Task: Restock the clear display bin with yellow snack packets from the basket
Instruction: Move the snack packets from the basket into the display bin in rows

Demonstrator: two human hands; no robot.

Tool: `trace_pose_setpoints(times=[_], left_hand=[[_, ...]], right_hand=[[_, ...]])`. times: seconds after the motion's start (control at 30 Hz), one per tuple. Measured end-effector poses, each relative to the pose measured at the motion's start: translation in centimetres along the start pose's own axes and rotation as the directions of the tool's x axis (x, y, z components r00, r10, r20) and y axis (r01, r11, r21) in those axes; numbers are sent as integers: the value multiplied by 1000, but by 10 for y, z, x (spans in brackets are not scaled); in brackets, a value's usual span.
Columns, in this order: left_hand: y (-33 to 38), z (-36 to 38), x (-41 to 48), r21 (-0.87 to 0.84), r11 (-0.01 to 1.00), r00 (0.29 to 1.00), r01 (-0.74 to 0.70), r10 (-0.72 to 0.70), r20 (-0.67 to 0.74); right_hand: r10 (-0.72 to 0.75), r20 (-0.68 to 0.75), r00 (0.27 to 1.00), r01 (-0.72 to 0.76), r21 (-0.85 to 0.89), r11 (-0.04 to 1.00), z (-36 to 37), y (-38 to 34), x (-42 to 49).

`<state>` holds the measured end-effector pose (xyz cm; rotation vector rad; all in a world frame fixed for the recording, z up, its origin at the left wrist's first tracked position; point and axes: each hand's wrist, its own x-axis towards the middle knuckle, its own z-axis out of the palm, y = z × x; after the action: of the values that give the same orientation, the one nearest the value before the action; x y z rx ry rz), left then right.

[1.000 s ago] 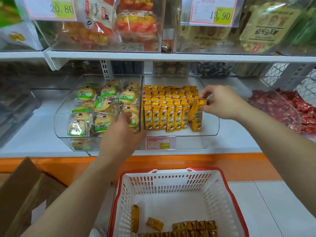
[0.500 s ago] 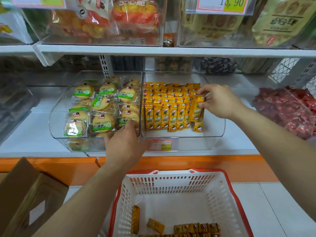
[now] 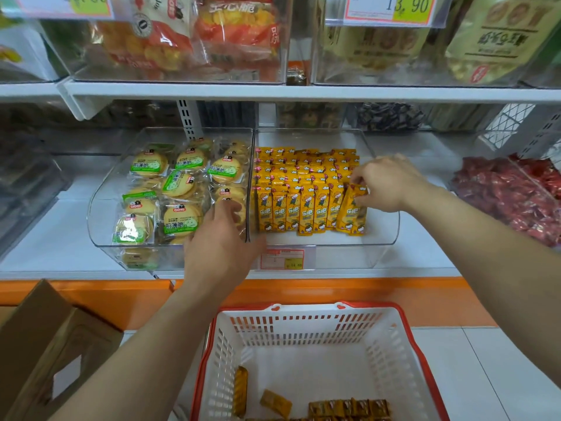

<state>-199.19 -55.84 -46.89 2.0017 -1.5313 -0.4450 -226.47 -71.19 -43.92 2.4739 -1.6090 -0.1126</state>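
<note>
Packet (image 3: 352, 212) pinched by right hand (image 3: 391, 185) at row's end; best stood upright, flush with neighbours. Bin (image 3: 349, 253) braced by flat left hand (image 3: 221, 238).

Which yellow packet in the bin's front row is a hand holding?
The rightmost packet: the right hand pinches its top edge, while the others in that row stand untouched.

Bare bin floor (image 3: 381, 226) right of packets (image 3: 303, 205)
</note>
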Motion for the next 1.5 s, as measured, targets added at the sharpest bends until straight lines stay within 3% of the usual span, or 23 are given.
trace_pose_setpoints(times=[0.1, 0.17, 0.33, 0.47, 0.57, 0.8, 0.97, 1.07, 1.17, 1.3, 1.4, 1.5], left_hand=[[18, -7, -7, -53, 989, 979, -140, 130, -156], [31, -3, -12, -89, 971, 967, -220, 205, -154], [70, 43, 17, -62, 936, 931, -348, 352, 93], [93, 88, 75, 281, 810, 855, -515, 464, 230], [92, 117, 102, 362, 779, 857, -511, 433, 279], [85, 152, 121, 497, 703, 844, -509, 523, 124], [94, 160, 121, 631, 570, 763, -527, 644, 56], [98, 165, 121, 636, 527, 709, -563, 704, 43], [101, 163, 123, 535, 584, 729, -610, 679, 90], [113, 163, 123, 387, 605, 711, -696, 655, 254], [123, 171, 121, 452, 581, 733, -677, 587, 344], [126, 176, 129, 516, 553, 744, -654, 594, 306]], right_hand=[[3, 41, 999, -4, 16, 1000, -4, -2, 6], [2, 64, 998, -5, 34, 999, -5, -1, 10], [-23, 74, 997, 15, 110, 994, 2, 5, 15], [-42, 34, 999, 38, 115, 993, 10, 8, 14], [-22, 12, 1000, 21, 110, 994, 14, 9, 16], [3, 13, 1000, -4, 86, 996, 11, 2, 22], [140, -200, 970, -102, 186, 977, 9, 12, 4], [264, -237, 935, -132, 456, 880, 18, 20, -15], [275, -154, 949, -67, 754, 654, 34, 26, -40], [154, -149, 977, 27, 798, 602, 56, 25, -69], [131, -82, 988, -5, 830, 557, 64, 17, -81], [127, -55, 990, -14, 872, 490, 68, 14, -86]])
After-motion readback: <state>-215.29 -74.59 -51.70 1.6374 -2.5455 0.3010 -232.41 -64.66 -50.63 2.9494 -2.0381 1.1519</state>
